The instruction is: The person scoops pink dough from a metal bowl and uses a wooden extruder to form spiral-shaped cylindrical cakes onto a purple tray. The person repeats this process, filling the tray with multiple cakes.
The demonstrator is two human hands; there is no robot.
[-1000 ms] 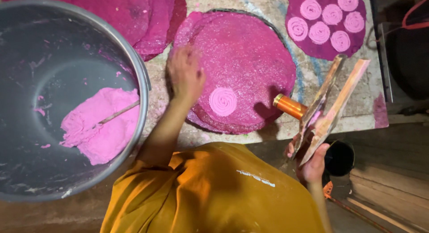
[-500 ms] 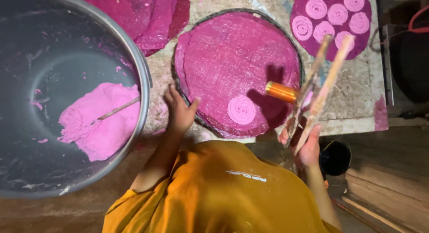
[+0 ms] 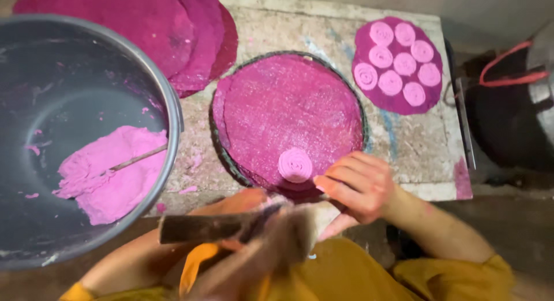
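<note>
Right hand's grip [image 3: 356,188] is curled tight around something at the near edge of the worktop [image 3: 415,142]; what it clasps is hidden by the fingers. Left hand's grip [image 3: 271,234] is a blur low in the view, closed about a dark wooden-looking handle [image 3: 205,227] that lies crosswise over the lap; the tool's other end cannot be made out.

Largest of all, a grey metal basin [image 3: 86,76] fills the left side, overhanging the worktop's left edge. A mound of pale pink dough [image 3: 107,180] lies in its bottom, with a thin stick [image 3: 138,158] resting on it.

At the far left corner of the worktop, a stack of dark magenta flat sheets [image 3: 173,30] overlaps.

In the middle, a round dark-rimmed tray [image 3: 222,157] carries a magenta sheet [image 3: 288,108] with a glistening surface. A small pink spiral roll [image 3: 295,164] stands on that sheet at its near rim, just beside the right hand's knuckles.

Near the far right corner, a smaller magenta disc [image 3: 398,102] bears seven pink spiral rolls [image 3: 404,63] set close together.

Beyond the right edge stands a dark container [image 3: 508,122] with a red cord [image 3: 511,79] over it.
</note>
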